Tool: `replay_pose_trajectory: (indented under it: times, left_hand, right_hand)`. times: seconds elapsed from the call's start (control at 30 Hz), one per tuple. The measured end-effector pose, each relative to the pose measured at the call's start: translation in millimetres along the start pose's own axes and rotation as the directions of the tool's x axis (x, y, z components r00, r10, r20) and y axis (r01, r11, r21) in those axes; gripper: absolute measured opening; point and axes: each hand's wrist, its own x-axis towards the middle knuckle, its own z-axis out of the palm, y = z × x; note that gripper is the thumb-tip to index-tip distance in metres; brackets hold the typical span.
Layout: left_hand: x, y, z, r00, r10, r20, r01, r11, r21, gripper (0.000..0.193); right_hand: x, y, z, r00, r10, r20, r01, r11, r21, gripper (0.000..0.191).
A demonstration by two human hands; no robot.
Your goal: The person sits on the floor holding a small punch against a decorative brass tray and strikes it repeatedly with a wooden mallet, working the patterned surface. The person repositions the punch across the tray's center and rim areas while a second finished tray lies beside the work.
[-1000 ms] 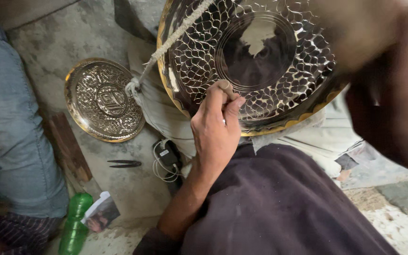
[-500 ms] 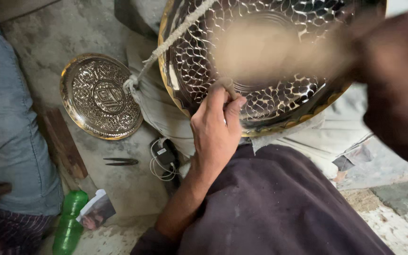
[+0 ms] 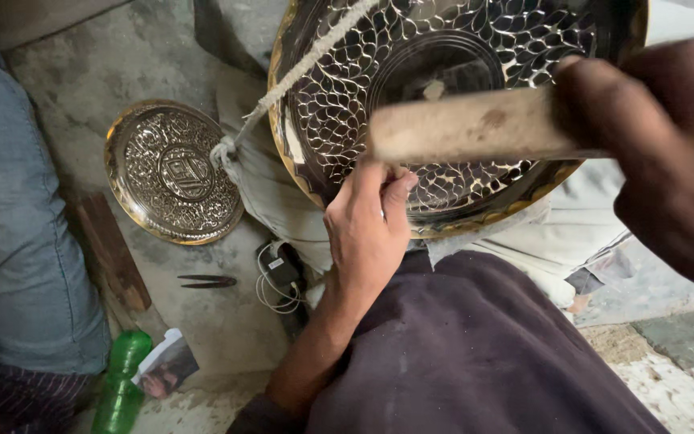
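Note:
A large round metal plate (image 3: 327,112) with a chased leaf pattern and a brass rim stands tilted against my lap. My left hand (image 3: 367,233) rests on its lower edge, fingers pinched together on a thin punch whose tip is hidden behind the wooden mallet. My right hand (image 3: 668,153), close to the camera and blurred, grips that pale wooden mallet (image 3: 475,124), which lies across the plate's face just above my left fingers. A thick rope (image 3: 307,64) crosses the plate's upper left rim.
A smaller engraved round plate (image 3: 174,173) lies on the concrete floor to the left. Near it are a wooden block (image 3: 114,257), small dark tweezers (image 3: 206,281), a coiled charger cable (image 3: 279,277), a green bottle (image 3: 122,386) and a printed card (image 3: 166,366). Another person's jeans-clad leg (image 3: 18,241) fills the left edge.
My right hand has swung the wooden mallet in from the right, down over the plate towards my left fingers. My left hand stays on the plate's lower rim.

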Motion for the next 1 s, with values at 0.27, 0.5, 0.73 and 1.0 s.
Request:
replay_pose_trajectory:
  times: [0.27, 0.5, 0.73, 1.0]
  left_hand:
    - [-0.3, 0.6, 0.7, 1.000, 0.001, -0.009, -0.001, 1.000, -0.017, 0.026]
    - [1.8, -0.1, 1.8, 1.000, -0.015, 0.013, 0.015, 1.000, 0.024, 0.022]
    - [2.7, 4.1, -3.4, 0.999, -0.017, 0.044, 0.018, 0.999, -0.034, 0.029]
    - [29.3, 6.1, -23.1, 0.947, 0.075, 0.311, -0.004, 0.975, -0.224, 0.030]
  right_hand:
    - [8.7, -11.7, -14.8, 0.998, -0.049, -0.036, 0.044, 0.989, -0.143, 0.039]
    - [10.4, -12.2, -12.2, 0.998, 0.058, -0.002, -0.058, 0.998, -0.008, 0.038]
    - [-18.6, -3.2, 2.9, 0.998, 0.056, 0.018, -0.054, 0.993, -0.105, 0.056]
    - [-56.8, 25.2, 34.3, 0.955, 0.297, 0.012, -0.279, 0.881, 0.383, 0.070]
